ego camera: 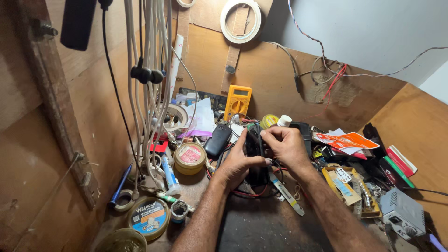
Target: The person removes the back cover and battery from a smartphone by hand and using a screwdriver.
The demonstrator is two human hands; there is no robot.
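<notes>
Head view, looking down on a cluttered wooden desk [261,228] boxed in by board walls. Near the desk's middle, a person holds a small black handset-like device [255,144] upright between both hands. The left hand [235,163] wraps its lower half, fingers clamped around the body. The right hand [284,144] pinches its top edge, thumb and fingertips closed on it.

Red and black wires [247,192] loop beneath the device; a tug could snag them, or the device could slip onto the crowded surface.

A yellow multimeter [237,101] leans against the back wall. Toward the left edge stands a round tin [190,157] with its lid on, contents hidden. At the front left corner sit a second lidded tin [149,217] and an open dish [122,240] of murky paste. White cables [156,70] hang down the left wall.
</notes>
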